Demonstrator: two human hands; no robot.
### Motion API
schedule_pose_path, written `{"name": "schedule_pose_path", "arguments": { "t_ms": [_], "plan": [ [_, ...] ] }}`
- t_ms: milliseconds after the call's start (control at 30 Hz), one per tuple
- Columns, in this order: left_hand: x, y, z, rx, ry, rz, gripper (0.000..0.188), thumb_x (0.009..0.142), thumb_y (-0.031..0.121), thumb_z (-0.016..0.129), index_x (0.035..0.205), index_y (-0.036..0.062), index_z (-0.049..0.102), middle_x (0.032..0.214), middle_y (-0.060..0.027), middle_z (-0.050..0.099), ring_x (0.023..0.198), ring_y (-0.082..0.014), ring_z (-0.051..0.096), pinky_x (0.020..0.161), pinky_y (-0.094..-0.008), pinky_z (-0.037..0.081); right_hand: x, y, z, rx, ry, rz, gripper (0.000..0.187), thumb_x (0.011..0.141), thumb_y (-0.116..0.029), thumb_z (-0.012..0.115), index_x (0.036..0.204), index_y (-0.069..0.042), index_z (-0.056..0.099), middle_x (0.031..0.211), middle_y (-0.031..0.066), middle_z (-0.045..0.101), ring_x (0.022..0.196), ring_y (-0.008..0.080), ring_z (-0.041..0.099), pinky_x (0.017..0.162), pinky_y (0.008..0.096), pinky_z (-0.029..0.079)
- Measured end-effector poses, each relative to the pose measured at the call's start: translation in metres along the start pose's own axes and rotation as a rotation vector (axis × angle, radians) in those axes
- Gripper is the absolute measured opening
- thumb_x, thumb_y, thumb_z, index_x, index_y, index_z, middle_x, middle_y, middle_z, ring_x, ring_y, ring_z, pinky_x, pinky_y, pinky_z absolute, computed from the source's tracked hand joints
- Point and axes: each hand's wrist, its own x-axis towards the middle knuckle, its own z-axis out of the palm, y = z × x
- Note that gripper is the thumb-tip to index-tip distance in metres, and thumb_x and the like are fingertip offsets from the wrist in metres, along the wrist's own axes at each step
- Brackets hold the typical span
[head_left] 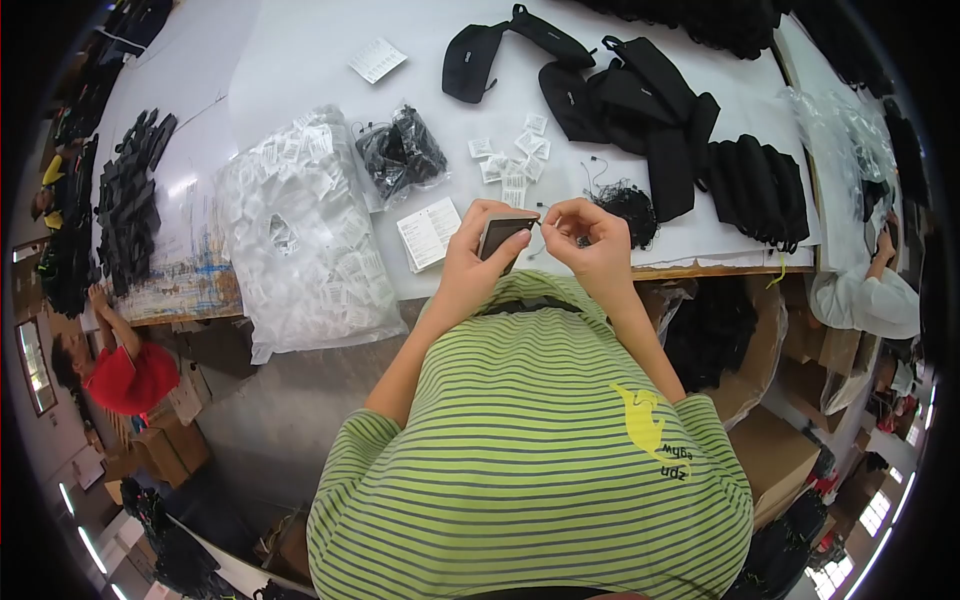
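My left hand [468,268] is closed around a dark rectangular hang tag [500,236], possibly a stack of them, with the thumb across its face. Beside it, my right hand [598,248] pinches what looks like a thin black tag string at the tag's upper right corner; fingers hide most of it. Just beyond the right hand lies a tangled heap of black tag strings [632,208]. Small white sachets [514,188] are scattered beyond both hands. Left of my left hand sits a stack of white printed cards [430,234].
A large clear bag of white sachets [305,240] overhangs the table edge at left, next to a bag of black items [402,152]. Black fabric pouches [640,100] lie at the back right, with more bundled pouches [758,190] nearer. Other people work at both sides.
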Motion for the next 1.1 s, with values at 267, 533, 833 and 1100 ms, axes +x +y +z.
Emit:
{"name": "schedule_pose_path", "arguments": {
  "t_ms": [267,533,833,1100],
  "plan": [
    [-0.003,0.003,0.031,0.160,0.174,-0.034,0.011,0.080,0.004,0.071,0.084,0.0001,0.061,0.080,0.0003,0.055,0.071,-0.0051,0.051,0.060,-0.0196,0.039,-0.001,-0.005,-0.024,-0.120,-0.025,-0.046,0.011,0.073,-0.006,0.070,0.082,-0.004,0.064,0.057,-0.0043,0.050,0.050,0.0011,0.042,0.048,0.0175,0.033],
    [0.015,-0.001,0.074,0.307,0.173,0.371,0.011,0.076,-0.007,0.070,0.082,-0.0009,0.062,0.084,-0.0051,0.057,0.077,-0.0108,0.053,0.067,-0.0207,0.040,0.001,-0.005,-0.069,-0.146,0.018,-0.099,0.010,0.078,-0.008,0.070,0.086,-0.004,0.065,0.058,-0.0028,0.053,0.051,0.0024,0.045,0.049,0.0173,0.035],
    [0.039,-0.002,0.090,-0.049,-0.082,-0.072,0.019,0.095,0.016,0.053,0.094,-0.0007,0.061,0.085,-0.0015,0.057,0.075,-0.0079,0.050,0.068,-0.0207,0.040,0.013,0.001,-0.127,-0.090,-0.179,-0.007,0.012,0.080,-0.012,0.071,0.089,-0.004,0.066,0.064,0.0007,0.061,0.054,0.0059,0.055,0.054,0.0201,0.041],
    [0.064,-0.008,0.122,0.084,-0.156,-0.117,0.011,0.092,0.011,0.059,0.096,0.0022,0.055,0.084,0.0022,0.054,0.075,-0.0040,0.048,0.067,-0.0195,0.040,0.030,0.012,-0.162,0.125,-0.300,0.198,0.012,0.085,-0.014,0.067,0.088,-0.003,0.063,0.065,0.0004,0.059,0.055,0.0054,0.053,0.052,0.0203,0.040]
  ]
}}
